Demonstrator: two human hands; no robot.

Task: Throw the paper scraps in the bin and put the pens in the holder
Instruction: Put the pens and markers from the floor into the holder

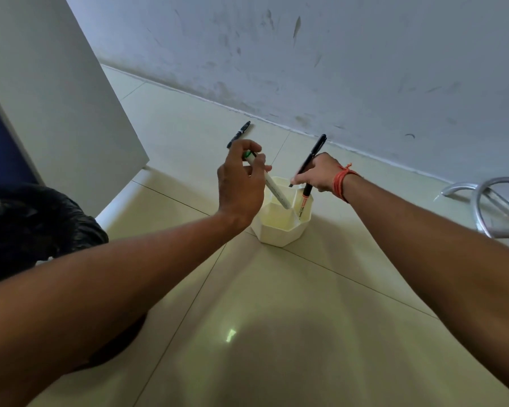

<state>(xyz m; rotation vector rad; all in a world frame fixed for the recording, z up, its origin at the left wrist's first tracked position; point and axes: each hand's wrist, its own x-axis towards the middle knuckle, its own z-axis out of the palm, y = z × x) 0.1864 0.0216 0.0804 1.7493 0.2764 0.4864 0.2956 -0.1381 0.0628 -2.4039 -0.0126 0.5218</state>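
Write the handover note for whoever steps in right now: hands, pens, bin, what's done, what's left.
Left hand: holds the white pen with green cap, tip lowered into the white holder.
Right hand: holds the black pen, its lower end at the holder's rim.
One more dark pen lies on the floor by the wall.
Black bin bag is at left; no paper scraps visible.
Left: release both pens, fetch the floor pen.

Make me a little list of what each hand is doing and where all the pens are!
left hand: holds white pen with a green end, tip lowered into the holder
right hand: holds black pen, lower end at the holder's rim
holder: white, faceted, on the floor
pen in holder: one with red label
pen left out: black one on the floor near the wall
bin: black bag at left
paper scraps: none seen
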